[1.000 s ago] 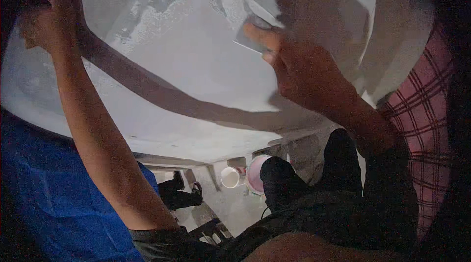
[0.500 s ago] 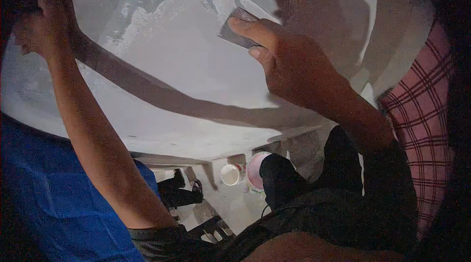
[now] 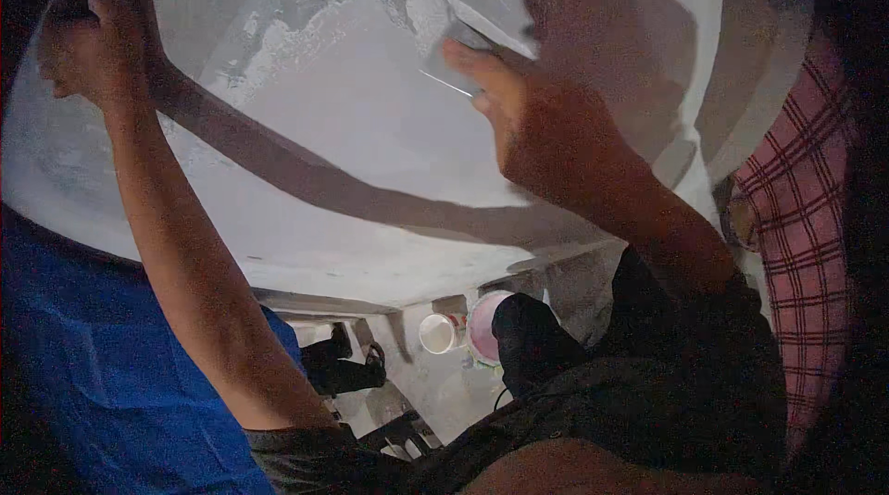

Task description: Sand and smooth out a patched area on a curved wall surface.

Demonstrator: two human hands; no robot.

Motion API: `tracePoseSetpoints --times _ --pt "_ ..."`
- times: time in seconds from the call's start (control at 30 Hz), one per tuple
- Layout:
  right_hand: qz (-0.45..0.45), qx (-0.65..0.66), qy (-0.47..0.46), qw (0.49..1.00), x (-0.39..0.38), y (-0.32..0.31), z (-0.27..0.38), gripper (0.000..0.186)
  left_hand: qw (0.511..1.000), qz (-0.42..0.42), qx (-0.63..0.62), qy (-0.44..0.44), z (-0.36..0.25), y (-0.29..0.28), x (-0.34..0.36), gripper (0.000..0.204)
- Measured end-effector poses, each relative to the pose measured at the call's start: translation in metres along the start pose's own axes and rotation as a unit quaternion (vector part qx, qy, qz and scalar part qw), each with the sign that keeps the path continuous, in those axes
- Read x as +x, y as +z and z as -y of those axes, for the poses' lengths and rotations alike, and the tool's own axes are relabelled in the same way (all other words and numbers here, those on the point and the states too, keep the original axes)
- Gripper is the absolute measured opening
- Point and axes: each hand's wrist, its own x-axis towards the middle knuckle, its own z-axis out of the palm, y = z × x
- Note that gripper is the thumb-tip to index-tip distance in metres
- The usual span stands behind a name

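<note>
In front of me is a wall (image 3: 333,115) with smooth white filler and rough grey patches along its upper part. My right hand (image 3: 528,106) grips a thin flat metal scraper blade (image 3: 451,58), thumb on its face. The blade is at the wall, beside a ridge of white filler (image 3: 428,9); whether its edge touches cannot be told. At the upper left, my left hand (image 3: 106,41) is raised and closed, with a dark shape at its fingers that I cannot make out. Shadows of my arms fall across the wall.
Below, a white bucket (image 3: 436,334) and a wider pinkish tub (image 3: 483,328) stand on the floor near my leg. A blue sheet (image 3: 111,347) hangs at the left and a pink checked cloth (image 3: 806,208) at the right. Another person's dark-clothed legs (image 3: 347,365) show lower left.
The scraper blade has tilted and now shows a bright lower edge. My right hand has shifted slightly. My left hand appears a little further right in the picture, still closed.
</note>
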Motion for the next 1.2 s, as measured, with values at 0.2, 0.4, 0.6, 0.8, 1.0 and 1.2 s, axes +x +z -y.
tracePoseSetpoints --times 0.2,0.4,0.6,0.8,1.0,1.2 --pt "-0.003 0.014 -0.045 0.999 0.018 0.005 0.003 0.048 0.991 0.035 0.127 -0.009 0.042 0.026 -0.01 0.074" --pt "0.045 0.038 0.034 0.998 0.005 -0.003 0.002 0.048 1.0 0.0 0.011 -0.007 -0.019 -0.011 0.007 0.072" --pt "0.011 0.017 0.004 1.0 0.004 0.0 0.004 0.047 0.994 0.1 0.015 -0.029 -0.008 -0.015 0.014 0.073" --pt "0.013 0.051 0.008 0.999 0.01 -0.006 0.012 0.047 0.999 -0.019 0.007 -0.033 -0.019 -0.01 0.004 0.076" --pt "0.014 0.018 0.016 1.0 0.01 -0.001 0.006 0.048 0.987 0.057 0.107 -0.105 0.008 0.005 -0.002 0.078" --pt "0.048 0.011 0.061 0.997 0.012 -0.004 0.007 0.046 0.997 -0.035 0.023 -0.064 -0.002 0.013 0.001 0.103"
